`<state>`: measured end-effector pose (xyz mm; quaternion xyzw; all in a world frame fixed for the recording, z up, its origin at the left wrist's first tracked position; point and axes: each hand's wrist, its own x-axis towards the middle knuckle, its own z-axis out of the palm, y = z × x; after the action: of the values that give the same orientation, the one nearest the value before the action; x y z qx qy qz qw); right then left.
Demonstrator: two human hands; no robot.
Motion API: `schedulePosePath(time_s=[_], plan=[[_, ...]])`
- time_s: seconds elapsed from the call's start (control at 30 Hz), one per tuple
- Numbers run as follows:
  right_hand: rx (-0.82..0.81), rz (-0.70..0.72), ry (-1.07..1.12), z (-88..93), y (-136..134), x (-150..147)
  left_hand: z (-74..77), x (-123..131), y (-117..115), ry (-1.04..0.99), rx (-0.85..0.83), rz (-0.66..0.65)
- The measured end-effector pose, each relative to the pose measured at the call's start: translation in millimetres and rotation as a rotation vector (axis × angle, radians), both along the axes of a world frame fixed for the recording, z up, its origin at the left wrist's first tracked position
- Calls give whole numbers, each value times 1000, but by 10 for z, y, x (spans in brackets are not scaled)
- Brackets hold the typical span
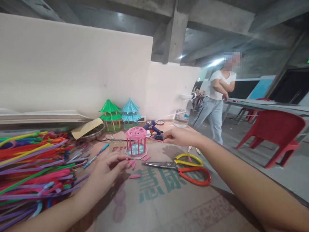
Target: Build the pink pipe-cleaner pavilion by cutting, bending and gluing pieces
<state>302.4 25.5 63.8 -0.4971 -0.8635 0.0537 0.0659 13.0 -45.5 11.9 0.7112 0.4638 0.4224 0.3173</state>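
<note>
My left hand (pixel 112 169) is closed, its thumb and index finger at a small folded pink piece (pixel 132 163) on the cardboard. Just beyond stands a pink cage-like model (pixel 136 141) with a round top, thin posts and a pale blue base. Over the right part of the cardboard, my right hand (pixel 177 137) has its fingers bent together near the blue glue gun (pixel 154 129); what they hold, if anything, is hidden. Scissors (pixel 166 165) with one yellow and one orange handle lie between my arms. More pink pieces (pixel 134 176) lie near my left hand.
Colourful pipe cleaners (pixel 36 170) fill the left side. Green (pixel 110 116) and blue (pixel 130 114) pagoda models stand by the wall, with a clear jug (pixel 181 112) at right. A person (pixel 220 87) is beyond the table, near a red chair (pixel 275 132).
</note>
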Motion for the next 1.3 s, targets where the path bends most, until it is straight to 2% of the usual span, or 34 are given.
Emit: schedulePosePath(time_s=[0.1, 0.2, 0.27, 0.4, 0.53, 0.63, 0.73, 0.83, 0.93, 1.03, 1.2, 1.3], plan=[[-18, -12, -10, -2, 46, -1, 197, 17, -24, -15, -9, 36], [3, -69, -13, 24, 172, -5, 463, 16, 63, 19, 89, 35], [57, -144, 17, 33, 306, -19, 630, 13, 189, 124, 132, 17], [88, -250, 127, -17, 584, -105, 835, 20, 496, 427, 422, 89], [45, -259, 236, -184, 796, -241, 830, -9, 685, 716, 524, 160], [0, -292, 299, -346, 914, -335, 756, -80, 716, 799, 547, 152], [-32, -337, 343, -478, 990, -400, 679, -150, 719, 823, 551, 74], [-39, -372, 398, -533, 1005, -426, 604, -168, 746, 825, 534, -30], [-20, -389, 482, -483, 955, -410, 542, -142, 780, 827, 581, -43], [21, -392, 600, -344, 863, -367, 530, -116, 786, 845, 634, -29], [25, -360, 804, -89, 664, -306, 626, -137, 744, 888, 707, -109], [-6, -300, 888, -9, 505, -284, 702, -158, 702, 935, 726, -116]])
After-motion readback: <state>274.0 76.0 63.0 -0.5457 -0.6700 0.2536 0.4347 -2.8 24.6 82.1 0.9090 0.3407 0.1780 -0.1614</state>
